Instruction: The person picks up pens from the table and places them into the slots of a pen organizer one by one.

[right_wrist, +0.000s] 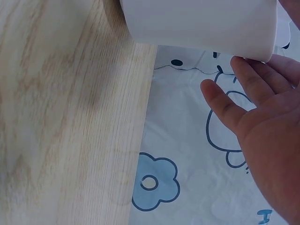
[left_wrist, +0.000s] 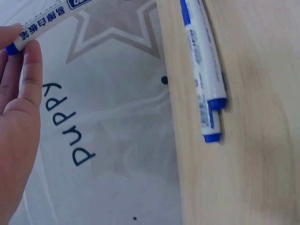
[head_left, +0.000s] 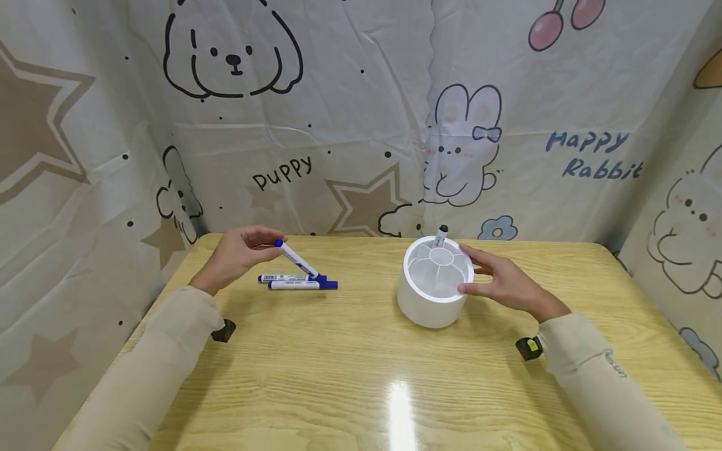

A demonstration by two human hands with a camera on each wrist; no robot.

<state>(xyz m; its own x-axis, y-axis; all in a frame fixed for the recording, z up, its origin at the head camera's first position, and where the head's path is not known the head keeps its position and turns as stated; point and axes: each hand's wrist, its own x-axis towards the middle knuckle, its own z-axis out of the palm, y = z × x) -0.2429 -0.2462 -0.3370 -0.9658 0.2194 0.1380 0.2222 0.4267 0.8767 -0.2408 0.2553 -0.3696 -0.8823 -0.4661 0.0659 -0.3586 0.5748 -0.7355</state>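
Observation:
My left hand (head_left: 239, 254) pinches a whiteboard marker (head_left: 298, 258) near its blue end, between thumb and fingers. The marker slants down to the right, its lower end overlapping two more blue-capped whiteboard markers (head_left: 293, 285) that lie on the table. In the left wrist view, the held marker (left_wrist: 51, 21) shows printed lettering. At the right side of a round white pen holder (head_left: 431, 307), my right hand (head_left: 504, 282) rests thumb and fingertips against the rim, fingers fairly straight. A marker with a black end (head_left: 440, 237) stands in a rear compartment of the holder.
The wood-grain table (head_left: 316, 363) carries everything and ends at a printed cloth backdrop (head_left: 350, 125) behind and at both sides. A small black device sits at the left wrist (head_left: 224, 331), another at the right wrist (head_left: 529, 348).

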